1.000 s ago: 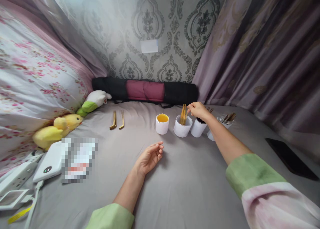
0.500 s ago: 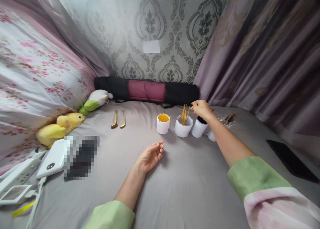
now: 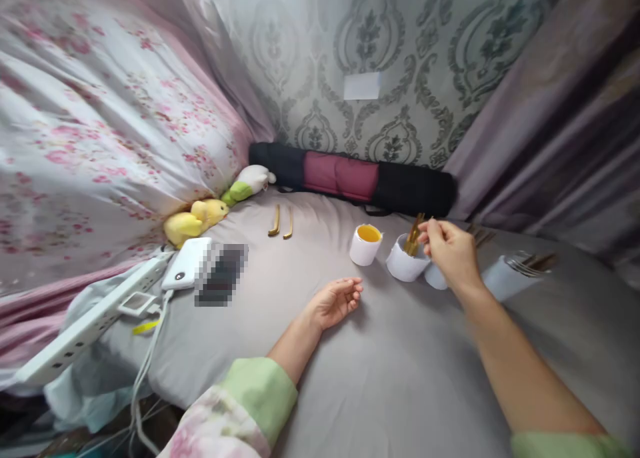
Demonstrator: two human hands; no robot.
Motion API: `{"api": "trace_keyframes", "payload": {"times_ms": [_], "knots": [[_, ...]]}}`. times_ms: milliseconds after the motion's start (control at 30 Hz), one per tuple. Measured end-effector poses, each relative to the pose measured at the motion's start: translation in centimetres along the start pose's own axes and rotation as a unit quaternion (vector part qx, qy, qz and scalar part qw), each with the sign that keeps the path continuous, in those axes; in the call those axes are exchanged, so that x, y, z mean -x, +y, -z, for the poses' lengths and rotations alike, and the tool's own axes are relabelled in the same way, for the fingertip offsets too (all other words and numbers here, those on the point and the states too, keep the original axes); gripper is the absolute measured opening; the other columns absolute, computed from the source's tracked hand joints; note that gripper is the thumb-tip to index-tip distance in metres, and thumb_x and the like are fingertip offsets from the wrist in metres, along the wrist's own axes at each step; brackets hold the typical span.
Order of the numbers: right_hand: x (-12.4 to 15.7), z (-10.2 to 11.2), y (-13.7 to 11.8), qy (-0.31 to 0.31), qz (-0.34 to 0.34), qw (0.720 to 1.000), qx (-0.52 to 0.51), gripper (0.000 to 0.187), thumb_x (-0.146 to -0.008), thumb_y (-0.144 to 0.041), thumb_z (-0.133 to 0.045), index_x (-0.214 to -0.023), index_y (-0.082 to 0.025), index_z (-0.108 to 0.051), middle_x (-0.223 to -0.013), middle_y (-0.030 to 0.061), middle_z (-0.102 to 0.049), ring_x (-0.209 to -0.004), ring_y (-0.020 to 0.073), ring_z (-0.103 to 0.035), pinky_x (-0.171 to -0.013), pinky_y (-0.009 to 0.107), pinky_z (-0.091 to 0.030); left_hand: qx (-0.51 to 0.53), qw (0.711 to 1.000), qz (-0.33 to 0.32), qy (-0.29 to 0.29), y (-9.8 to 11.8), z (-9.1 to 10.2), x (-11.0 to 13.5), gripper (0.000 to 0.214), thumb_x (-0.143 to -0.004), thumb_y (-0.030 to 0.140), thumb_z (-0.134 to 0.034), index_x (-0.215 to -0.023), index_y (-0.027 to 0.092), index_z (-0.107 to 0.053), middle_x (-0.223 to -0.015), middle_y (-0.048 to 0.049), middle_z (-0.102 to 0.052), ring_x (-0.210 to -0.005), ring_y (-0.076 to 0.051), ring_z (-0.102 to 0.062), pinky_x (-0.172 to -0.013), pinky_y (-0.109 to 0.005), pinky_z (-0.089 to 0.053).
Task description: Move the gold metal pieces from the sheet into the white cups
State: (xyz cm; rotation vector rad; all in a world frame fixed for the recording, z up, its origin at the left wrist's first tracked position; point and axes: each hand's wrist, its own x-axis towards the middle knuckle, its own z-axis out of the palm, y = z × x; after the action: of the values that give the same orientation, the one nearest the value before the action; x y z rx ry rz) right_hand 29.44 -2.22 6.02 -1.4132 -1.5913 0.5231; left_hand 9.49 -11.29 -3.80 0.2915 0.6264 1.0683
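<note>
My right hand (image 3: pixel 450 253) hovers just right of a white cup (image 3: pixel 405 263) that holds several gold sticks (image 3: pixel 414 235); its thumb and fingers are pinched together at the sticks' tops, and what they grip is blurred. Left of that cup stands a white cup with a yellow inside (image 3: pixel 365 243). Another white cup (image 3: pixel 435 278) is mostly hidden behind my right hand. My left hand (image 3: pixel 335 303) rests palm-up on the grey sheet (image 3: pixel 375 365), fingers loosely curled, holding nothing. Two bent gold straws (image 3: pixel 281 222) lie farther back on the left.
A further white cup with cutlery (image 3: pixel 513 275) stands at the right. A black and maroon roll bag (image 3: pixel 350 178) lies along the wall. Plush toys (image 3: pixel 197 218), a white power bank (image 3: pixel 186 272) and a power strip (image 3: pixel 85 325) sit by the floral pillow (image 3: pixel 100 131) at left.
The view has swung left and down, so the cups now sit right of centre. My right hand has drawn back slightly from above the sticks toward me. My left hand stays put.
</note>
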Motion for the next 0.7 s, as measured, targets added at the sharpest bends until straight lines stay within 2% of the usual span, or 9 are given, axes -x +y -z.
{"api": "trace_keyframes", "payload": {"times_ms": [67,133,200,267,367,467,533,600,700], "knots": [[2.3,-1.4,0.5,-0.042,-0.027,0.999,-0.012,0.043,-0.084,-0.054,-0.033,-0.086,-0.020,-0.059,-0.075,0.0084,-0.065,-0.047,0.0125,-0.052,-0.045,0.025,-0.042,-0.037,0.998,-0.032,0.027,0.1,0.1,0.3,0.013,-0.072,0.011,-0.061,-0.085,0.009,-0.061,-0.073,-0.0058,-0.059,-0.057,-0.007,-0.053,-0.053,-0.018,-0.039],[4.4,-2.8,1.5,-0.093,-0.047,0.994,-0.016,0.041,-0.082,-0.054,-0.035,-0.081,-0.021,-0.058,-0.071,0.0081,-0.064,-0.048,0.0138,-0.053,-0.046,0.026,-0.043,-0.110,0.987,-0.082,0.085,0.5,0.3,0.9,0.013,-0.071,0.013,-0.062,-0.083,0.010,-0.060,-0.071,-0.0055,-0.059,-0.052,-0.006,-0.050,-0.048,-0.018,-0.036],[6.2,-4.1,2.5,-0.123,-0.055,0.991,-0.009,0.038,-0.082,-0.053,-0.036,-0.079,-0.022,-0.058,-0.069,0.0076,-0.063,-0.048,0.0149,-0.053,-0.048,0.028,-0.043,-0.220,0.951,-0.147,0.160,1.3,1.0,1.9,0.012,-0.071,0.017,-0.061,-0.082,0.011,-0.061,-0.068,-0.0045,-0.058,-0.049,-0.006,-0.046,-0.045,-0.018,-0.032],[7.4,-5.1,3.6,-0.142,-0.058,0.988,0.000,0.038,-0.082,-0.052,-0.034,-0.078,-0.023,-0.057,-0.069,0.0076,-0.063,-0.049,0.0157,-0.053,-0.050,0.029,-0.044,-0.342,0.885,-0.218,0.230,2.4,2.1,3.2,0.011,-0.071,0.017,-0.061,-0.080,0.013,-0.062,-0.067,-0.0034,-0.057,-0.052,-0.007,-0.047,-0.048,-0.018,-0.033],[8.5,-6.0,4.7,-0.153,-0.056,0.986,0.027,0.037,-0.083,-0.051,-0.033,-0.079,-0.024,-0.057,-0.069,0.0076,-0.063,-0.049,0.0164,-0.053,-0.050,0.029,-0.043,-0.467,0.769,-0.295,0.322,4.6,4.4,5.8,0.012,-0.071,0.020,-0.059,-0.081,0.016,-0.062,-0.064,-0.0008,-0.053,-0.054,-0.009,-0.044,-0.052,-0.020,-0.034],[9.0,-6.4,5.5,-0.151,-0.051,0.986,0.042,0.038,-0.082,-0.052,-0.033,-0.080,-0.023,-0.057,-0.068,0.0067,-0.063,-0.050,0.0163,-0.054,-0.051,0.028,-0.042,-0.563,0.625,-0.344,0.417,6.8,6.9,8.7,0.015,-0.071,0.023,-0.057,-0.084,0.017,-0.063,-0.071,-0.0020,-0.052,-0.062,-0.012,-0.048,-0.063,-0.023,-0.038],[9.2,-6.6,5.9,-0.143,-0.048,0.988,0.040,0.040,-0.082,-0.052,-0.033,-0.080,-0.021,-0.058,-0.066,0.0057,-0.063,-0.049,0.0155,-0.053,-0.051,0.027,-0.042,-0.617,0.533,-0.321,0.483,8.0,8.2,10.4,0.019,-0.073,0.026,-0.055,-0.088,0.017,-0.063,-0.074,-0.0032,-0.051,-0.070,-0.015,-0.050,-0.071,-0.026,-0.040],[9.3,-6.7,6.1,-0.136,-0.049,0.989,0.035,0.042,-0.082,-0.052,-0.033,-0.081,-0.020,-0.059,-0.065,0.0048,-0.062,-0.048,0.0143,-0.052,-0.050,0.026,-0.041,-0.657,0.460,-0.269,0.533,8.8,9.3,11.7,0.026,-0.075,0.029,-0.051,-0.095,0.016,-0.061,-0.080,-0.0055,-0.050,-0.079,-0.019,-0.052,-0.078,-0.030,-0.040],[9.3,-6.7,6.3,-0.135,-0.051,0.989,0.033,0.043,-0.082,-0.052,-0.033,-0.082,-0.018,-0.059,-0.064,0.0040,-0.060,-0.047,0.0128,-0.051,-0.049,0.024,-0.039,-0.683,0.407,-0.216,0.566,9.4,10.3,12.8,0.031,-0.077,0.032,-0.048,-0.100,0.016,-0.060,-0.086,-0.0086,-0.051,-0.088,-0.023,-0.052,-0.083,-0.032,-0.040]]}}
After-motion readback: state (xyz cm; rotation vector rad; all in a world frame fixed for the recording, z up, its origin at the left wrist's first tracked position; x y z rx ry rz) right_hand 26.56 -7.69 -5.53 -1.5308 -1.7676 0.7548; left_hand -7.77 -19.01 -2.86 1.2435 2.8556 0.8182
